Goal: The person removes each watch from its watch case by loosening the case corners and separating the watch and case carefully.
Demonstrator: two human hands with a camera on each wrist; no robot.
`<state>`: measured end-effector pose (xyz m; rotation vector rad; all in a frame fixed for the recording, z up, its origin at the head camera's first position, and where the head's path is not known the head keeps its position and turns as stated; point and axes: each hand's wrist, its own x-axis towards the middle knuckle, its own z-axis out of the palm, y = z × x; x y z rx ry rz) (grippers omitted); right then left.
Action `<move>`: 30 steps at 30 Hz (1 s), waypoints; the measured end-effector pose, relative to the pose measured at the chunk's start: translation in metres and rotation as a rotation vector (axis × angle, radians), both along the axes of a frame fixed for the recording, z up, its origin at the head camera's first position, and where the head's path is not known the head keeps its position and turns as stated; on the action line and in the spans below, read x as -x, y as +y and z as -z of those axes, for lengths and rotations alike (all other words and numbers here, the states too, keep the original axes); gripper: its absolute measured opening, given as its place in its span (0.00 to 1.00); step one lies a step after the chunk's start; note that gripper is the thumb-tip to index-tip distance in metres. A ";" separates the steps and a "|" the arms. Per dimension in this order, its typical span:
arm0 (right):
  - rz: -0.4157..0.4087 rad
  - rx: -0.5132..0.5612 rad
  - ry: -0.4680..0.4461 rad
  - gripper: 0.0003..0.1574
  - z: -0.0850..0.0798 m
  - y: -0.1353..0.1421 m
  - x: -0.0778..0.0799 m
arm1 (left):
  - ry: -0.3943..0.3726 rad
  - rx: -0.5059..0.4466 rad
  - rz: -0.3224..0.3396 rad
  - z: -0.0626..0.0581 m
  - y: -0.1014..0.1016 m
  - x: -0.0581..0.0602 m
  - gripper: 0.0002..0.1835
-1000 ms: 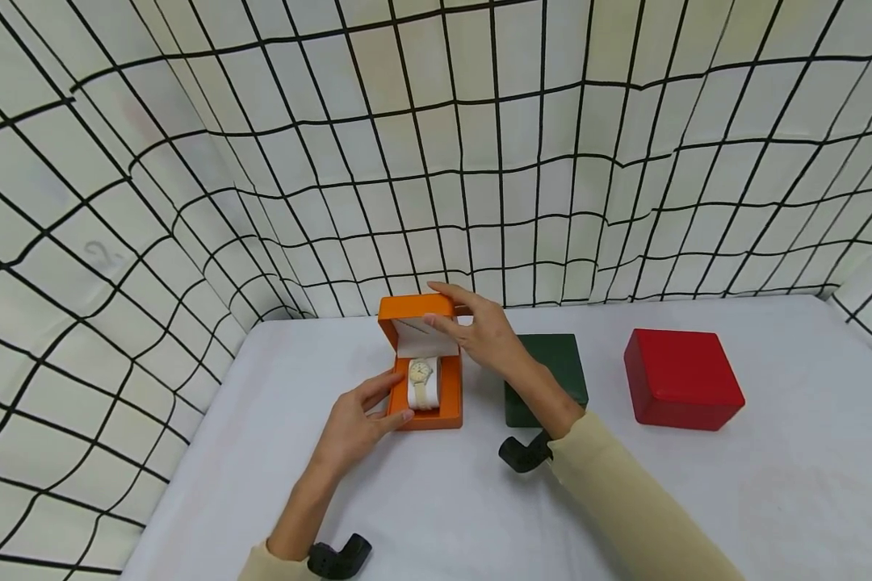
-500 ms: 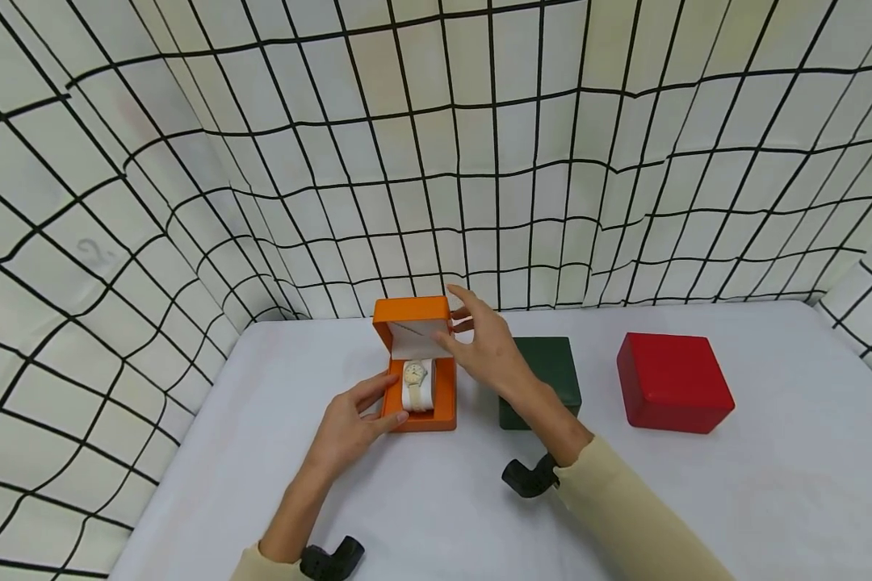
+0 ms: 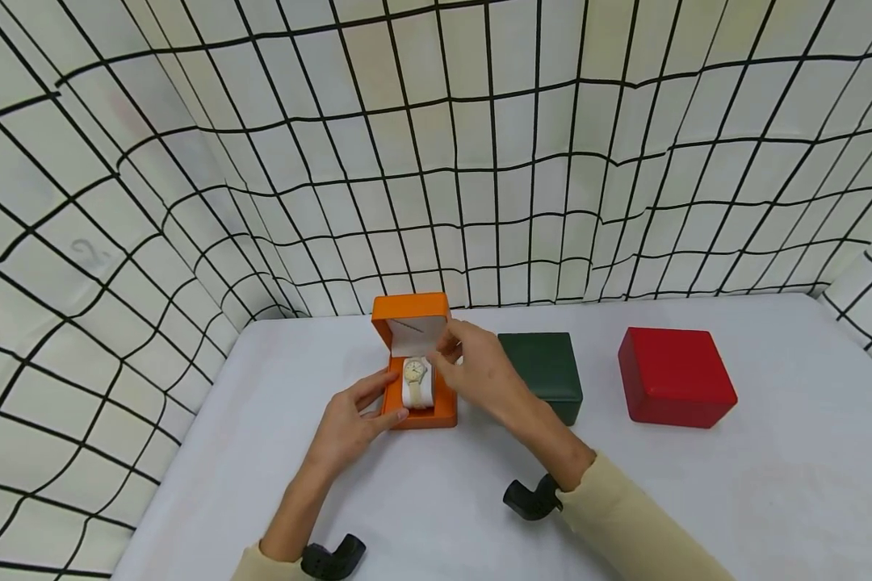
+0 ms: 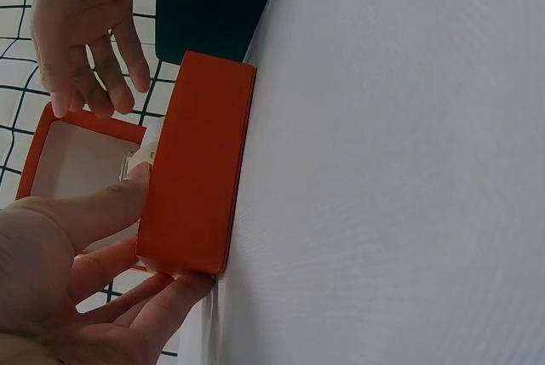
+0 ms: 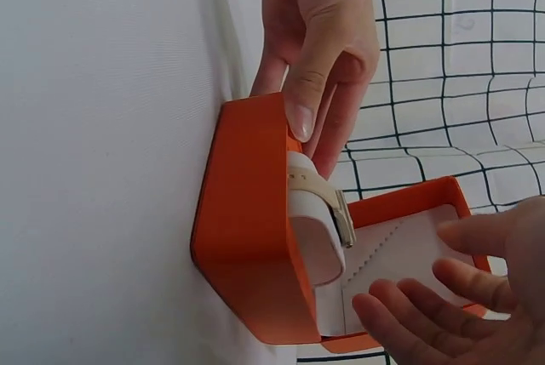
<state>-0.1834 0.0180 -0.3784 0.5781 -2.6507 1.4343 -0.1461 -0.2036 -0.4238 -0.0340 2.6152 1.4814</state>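
Observation:
An orange watch box stands on the white-covered table with its lid raised. Inside it, a watch with a cream strap is wrapped round a white cushion. My left hand grips the box's left side, thumb on the front rim and fingers along the side wall, as the left wrist view also shows. At the right edge of the lid hovers my right hand, its fingers loosely bent and holding nothing. In the right wrist view these fingers spread in front of the lid's white lining.
A closed green box sits just right of the orange one, partly behind my right forearm. Farther right is a closed red box. Black grid netting over a white backdrop rises along the table's back and left edges.
My right hand has come away from the top of the lid and dropped toward its lower right edge, fingers drawn in. The left hand keeps its grip on the box.

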 end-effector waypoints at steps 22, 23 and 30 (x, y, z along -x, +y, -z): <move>-0.175 -0.176 -0.115 0.31 0.012 -0.016 0.000 | 0.022 0.002 0.025 0.001 -0.003 0.002 0.35; -0.180 -0.177 -0.118 0.32 0.012 -0.017 0.000 | 0.023 -0.001 0.026 0.001 -0.003 0.002 0.35; -0.183 -0.185 -0.127 0.37 0.015 -0.020 0.001 | 0.016 -0.022 0.023 0.002 -0.002 0.002 0.36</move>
